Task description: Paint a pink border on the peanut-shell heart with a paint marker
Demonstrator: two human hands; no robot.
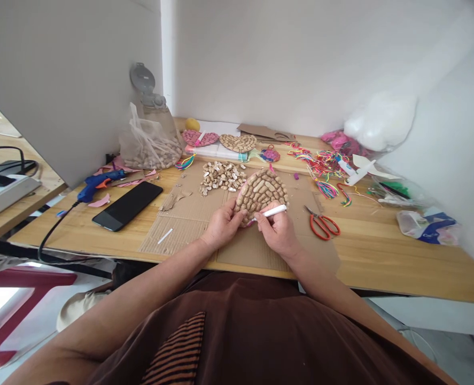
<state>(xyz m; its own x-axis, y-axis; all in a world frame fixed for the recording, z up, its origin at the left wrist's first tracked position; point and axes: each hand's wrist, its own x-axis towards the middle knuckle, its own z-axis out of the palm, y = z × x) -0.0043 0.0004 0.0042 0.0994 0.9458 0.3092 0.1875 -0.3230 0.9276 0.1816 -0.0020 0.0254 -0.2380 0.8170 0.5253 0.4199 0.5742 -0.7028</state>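
Observation:
A fan-shaped piece covered in peanut shells (262, 190), with some pink along its edge, is tilted up over the cardboard. My left hand (224, 223) grips its lower left edge, thumb on the front. Between the fingers of my right hand (279, 232) is a white marker pen (274, 210), its tip end close to the lower edge of the shell piece. Just beyond lies a heap of loose peanut shells (222, 177). Red-handled scissors (323, 224) rest to the right of my right hand.
Left are a black phone (128, 206), a blue glue gun (100, 184) and a bag of peanuts (150, 147) before a large bottle (156, 109). Two shell-covered pieces (238, 143) lie at the back. Coloured cords (327, 168) and a white plastic bag (381, 122) are right.

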